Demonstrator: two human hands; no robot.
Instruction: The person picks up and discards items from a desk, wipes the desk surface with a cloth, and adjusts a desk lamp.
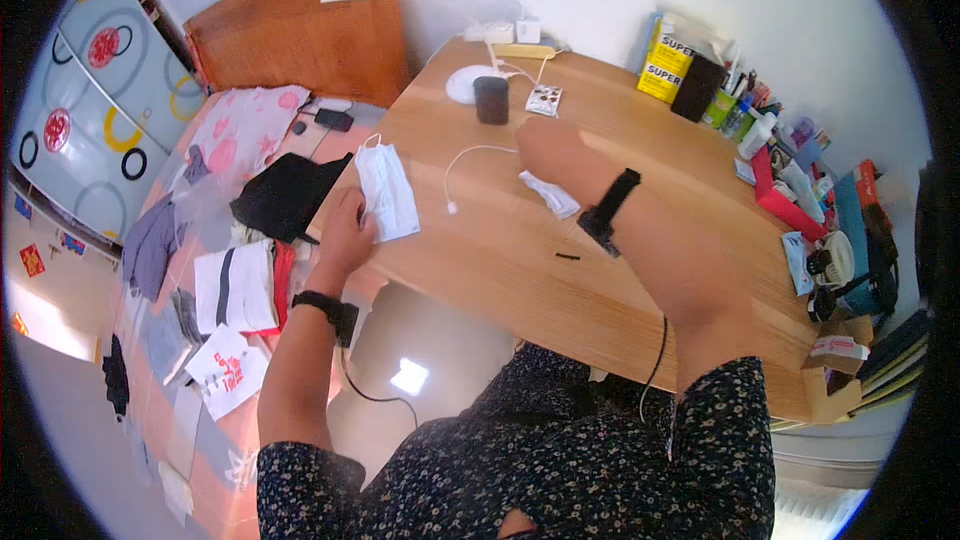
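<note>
A pale blue face mask (390, 198) lies on the wooden desk (490, 270) near its left edge, with one ear loop sticking up at the top. My left hand (345, 235) is at the mask's lower left side, its fingers loosely bent and the thumb apart from them, touching the mask's edge. Farther right, my right hand (550, 147) is closed over the desk with its fingertips hidden. A thin white cable (460, 162) runs to it from the left. Just below this hand is a crumpled white item (550, 194). I cannot make out what the fingers hold.
Behind my right hand stand a dark cylinder (491, 100), a white desk lamp (470, 83) and a white power strip (543, 100). Yellow boxes (667, 65), bottles and a red tray (785, 195) line the right side. Folded clothes (235, 285) lie on the bed at left.
</note>
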